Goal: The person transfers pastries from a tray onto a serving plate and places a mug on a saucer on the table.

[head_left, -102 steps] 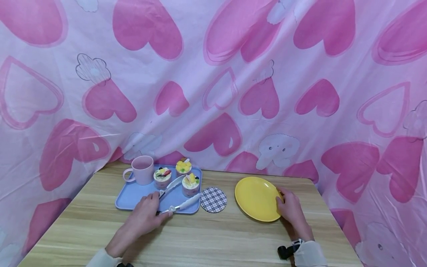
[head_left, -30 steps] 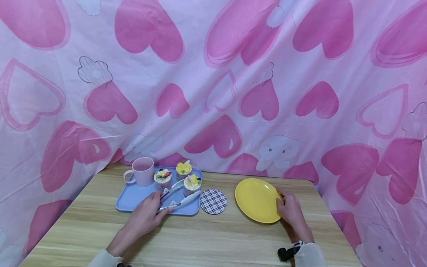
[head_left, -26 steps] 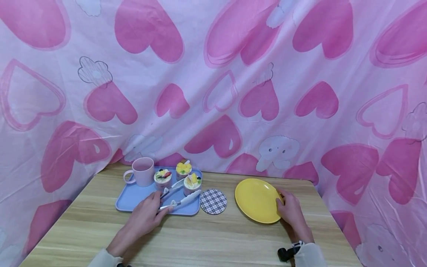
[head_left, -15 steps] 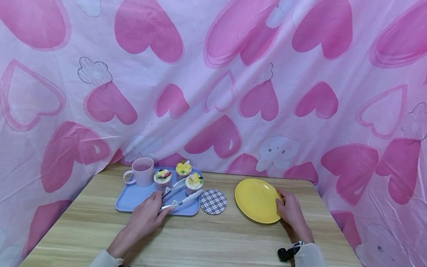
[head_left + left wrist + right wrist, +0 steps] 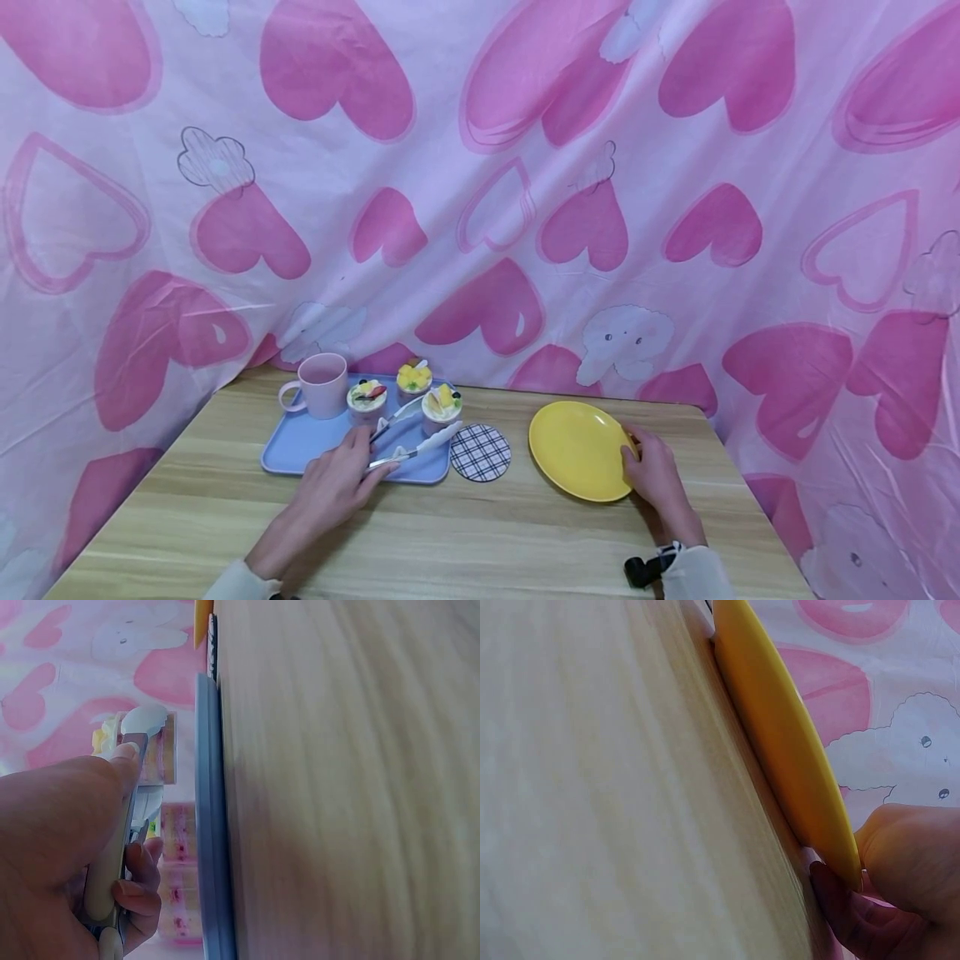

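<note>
My left hand (image 5: 333,479) grips white-tipped tongs (image 5: 400,455), whose two tips reach round a layered dessert cup (image 5: 441,410) topped with cream and yellow fruit. In the left wrist view a gap shows between this cup (image 5: 169,761) and the blue tray (image 5: 211,825), while the other cups sit lower against the tray. On the right, my right hand (image 5: 656,471) pinches the near right rim of a yellow plate (image 5: 577,450). Thumb above and fingers below the plate's rim (image 5: 832,817) show in the right wrist view.
Two more dessert cups, one with a red fruit slice (image 5: 367,402) and one with yellow cubes (image 5: 414,379), stand on the tray beside a pink mug (image 5: 324,387). Between tray and plate lies a round checked coaster (image 5: 480,452). A pink heart-patterned curtain (image 5: 480,208) hangs behind the table.
The tongs and the dessert cup between their tips have shifted right and slightly up, toward the tray's right edge. My right hand and the plate have stayed put.
</note>
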Available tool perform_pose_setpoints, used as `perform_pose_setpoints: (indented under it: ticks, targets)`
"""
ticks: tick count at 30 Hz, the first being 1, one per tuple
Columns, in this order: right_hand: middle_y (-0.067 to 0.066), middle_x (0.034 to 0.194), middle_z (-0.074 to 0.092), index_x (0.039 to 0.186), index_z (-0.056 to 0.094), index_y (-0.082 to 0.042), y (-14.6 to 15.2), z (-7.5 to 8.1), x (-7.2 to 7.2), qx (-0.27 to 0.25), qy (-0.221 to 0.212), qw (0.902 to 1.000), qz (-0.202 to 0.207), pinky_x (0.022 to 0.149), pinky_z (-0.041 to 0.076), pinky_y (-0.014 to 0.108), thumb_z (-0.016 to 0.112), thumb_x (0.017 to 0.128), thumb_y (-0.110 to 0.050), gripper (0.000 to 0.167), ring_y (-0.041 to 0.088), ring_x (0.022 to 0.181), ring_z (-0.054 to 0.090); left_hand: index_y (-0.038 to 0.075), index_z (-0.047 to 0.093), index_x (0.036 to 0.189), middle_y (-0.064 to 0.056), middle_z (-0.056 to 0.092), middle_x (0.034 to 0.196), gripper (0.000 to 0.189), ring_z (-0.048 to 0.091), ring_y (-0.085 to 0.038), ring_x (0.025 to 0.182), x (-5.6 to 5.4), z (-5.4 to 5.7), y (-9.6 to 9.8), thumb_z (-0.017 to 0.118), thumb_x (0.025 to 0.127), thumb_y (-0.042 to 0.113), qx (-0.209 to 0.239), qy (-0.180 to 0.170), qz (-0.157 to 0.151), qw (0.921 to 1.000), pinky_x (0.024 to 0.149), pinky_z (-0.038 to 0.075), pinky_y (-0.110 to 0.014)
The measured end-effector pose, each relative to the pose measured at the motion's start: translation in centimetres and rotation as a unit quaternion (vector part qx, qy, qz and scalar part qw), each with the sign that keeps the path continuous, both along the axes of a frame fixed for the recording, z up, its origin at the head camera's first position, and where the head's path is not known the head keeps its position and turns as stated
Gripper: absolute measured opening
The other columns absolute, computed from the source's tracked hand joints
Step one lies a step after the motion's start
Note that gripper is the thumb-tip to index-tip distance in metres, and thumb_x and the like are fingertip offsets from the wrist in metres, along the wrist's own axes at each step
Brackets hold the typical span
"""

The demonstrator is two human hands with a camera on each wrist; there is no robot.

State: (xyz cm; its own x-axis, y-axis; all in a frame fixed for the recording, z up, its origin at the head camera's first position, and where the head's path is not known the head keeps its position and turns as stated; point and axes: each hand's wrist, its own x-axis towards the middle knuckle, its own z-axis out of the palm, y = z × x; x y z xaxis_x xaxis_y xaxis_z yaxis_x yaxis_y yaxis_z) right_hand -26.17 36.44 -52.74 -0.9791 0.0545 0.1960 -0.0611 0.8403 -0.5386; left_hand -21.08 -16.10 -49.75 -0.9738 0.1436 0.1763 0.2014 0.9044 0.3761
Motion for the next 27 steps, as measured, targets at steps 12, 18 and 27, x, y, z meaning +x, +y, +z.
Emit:
perform_pose_setpoints:
  ticks: [12, 18, 27]
  targets:
    - [0.033, 0.136, 0.066, 0.147, 0.058, 0.008, 0.0, 0.0, -0.1, -0.003, 0.011, 0.9999, 0.006, 0.097, 0.059, 0.059, 0.062, 0.105, -0.004, 0.044, 0.044, 0.114, 0.070, 0.003, 0.052, 0.143, -0.007, 0.061, 0.102, 0.072, 0.056, -0.018, 0.074, -0.2, 0.8, 1.0, 0.073, 0.100, 0.056, 0.013, -0.017, -0.005, 0.9998, 0.062, 0.050, -0.032]
    - [0.033, 0.135, 0.066, 0.147, 0.059, 0.008, -0.1, 0.0, 0.0, -0.005, 0.015, 0.9999, 0.005, 0.097, 0.059, 0.059, 0.062, 0.105, -0.004, 0.044, 0.044, 0.113, 0.070, 0.006, 0.054, 0.136, -0.003, 0.056, 0.091, 0.064, 0.053, -0.017, 0.068, -0.4, 0.8, 1.5, 0.072, 0.100, 0.057, 0.007, -0.001, -0.014, 0.9999, 0.058, 0.044, -0.031]
    - [0.033, 0.135, 0.066, 0.148, 0.058, 0.008, 0.0, -0.1, 0.0, -0.006, 0.014, 0.9999, 0.004, 0.097, 0.059, 0.059, 0.061, 0.105, -0.004, 0.044, 0.044, 0.113, 0.070, 0.006, 0.054, 0.141, -0.004, 0.060, 0.100, 0.069, 0.054, -0.016, 0.074, -0.6, 0.8, 2.6, 0.070, 0.101, 0.059, 0.005, -0.001, -0.022, 0.9997, 0.060, 0.049, -0.031]
